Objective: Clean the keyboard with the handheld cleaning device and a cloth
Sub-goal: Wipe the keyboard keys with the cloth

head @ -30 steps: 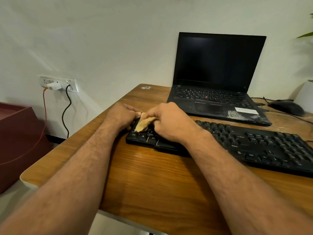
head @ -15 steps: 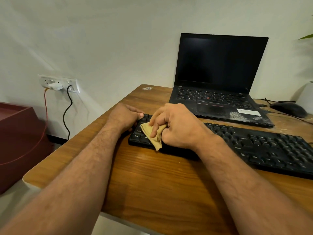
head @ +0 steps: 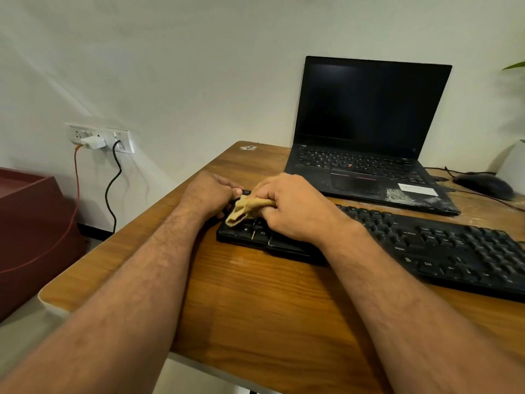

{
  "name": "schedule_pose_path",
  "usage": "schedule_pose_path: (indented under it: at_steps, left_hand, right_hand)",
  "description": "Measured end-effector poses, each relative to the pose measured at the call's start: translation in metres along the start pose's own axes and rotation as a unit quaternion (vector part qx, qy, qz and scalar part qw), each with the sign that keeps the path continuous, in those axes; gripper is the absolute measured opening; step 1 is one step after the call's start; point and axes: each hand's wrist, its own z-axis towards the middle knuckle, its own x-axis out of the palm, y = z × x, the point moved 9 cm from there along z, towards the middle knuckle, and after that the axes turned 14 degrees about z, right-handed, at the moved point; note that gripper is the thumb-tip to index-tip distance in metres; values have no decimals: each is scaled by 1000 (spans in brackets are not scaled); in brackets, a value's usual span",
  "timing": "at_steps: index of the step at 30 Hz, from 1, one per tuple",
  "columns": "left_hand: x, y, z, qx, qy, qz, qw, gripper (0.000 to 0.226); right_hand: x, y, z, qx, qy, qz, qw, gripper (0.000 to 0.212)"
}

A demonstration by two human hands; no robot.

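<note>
My desk carries the laptop at the back and the keyboard in front of it, running off frame to the right. My left hand grips the keyboard's left end, fingers curled over its edge, to brace it. My right hand has its fingers bunched tight round the cloth and presses it onto the left-end keys, near Alt. No cleaning device is in view. Risks, as I judge them: a loose cloth fold snags a keycap and lifts it, or hard pressure — if the brace slips — skids the keyboard toward the laptop.
</note>
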Motion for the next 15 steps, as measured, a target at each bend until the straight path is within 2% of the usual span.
schedule_pose_path:
  at_steps: [4, 8, 12, 15]
  left_hand:
    - [0, -3, -4, -1, -2, 3, 1000, 15]
    - [0, -4, -5, -4, 4, 1, 1000, 11]
    - [-1, -3, -3, -6, 0, 0, 1000, 14]
    - [-1, -1, -1, -10, -6, 9, 1000, 16]
  right_hand:
    - [-18, -23, 11, 95, -104, -68, 988, 31]
    - [-29, -20, 9, 76, -154, -64, 983, 34]
    - [-11, -15, 7, 93, -34, -41, 994, 40]
    - [-10, 3, -1, 64, 1, 18, 998, 37]
